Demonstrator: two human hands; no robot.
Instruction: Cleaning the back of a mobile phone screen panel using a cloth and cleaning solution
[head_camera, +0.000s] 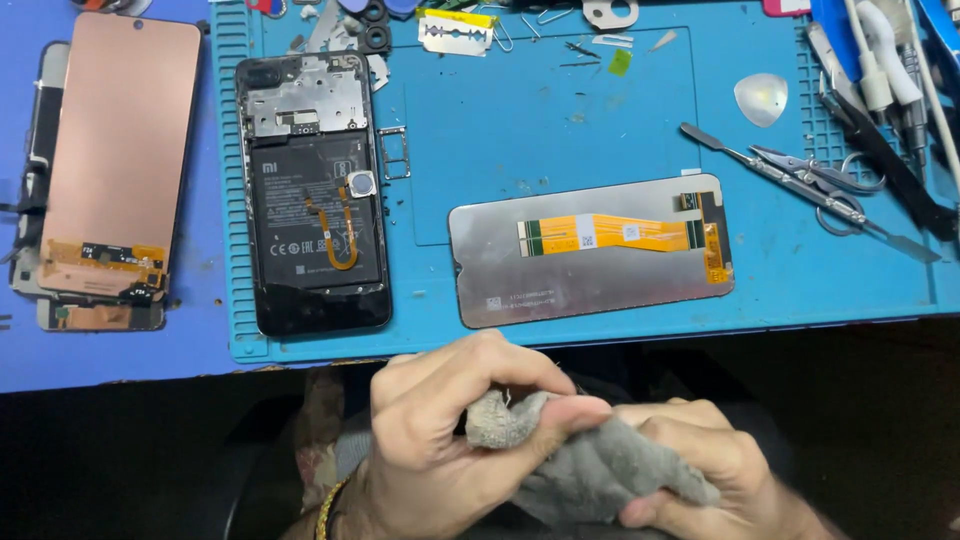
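Blue mat (600, 110) carries the display panel (592, 248); below it, left hand (440, 430) and right hand (700, 460) pinch a grey cloth (590, 465), bunched for wiping.

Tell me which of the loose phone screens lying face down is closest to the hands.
The silver-backed screen with the orange ribbon cable, lying crosswise on the blue mat just above the hands. The copper-backed screen lies upright far off on the left, off the mat.
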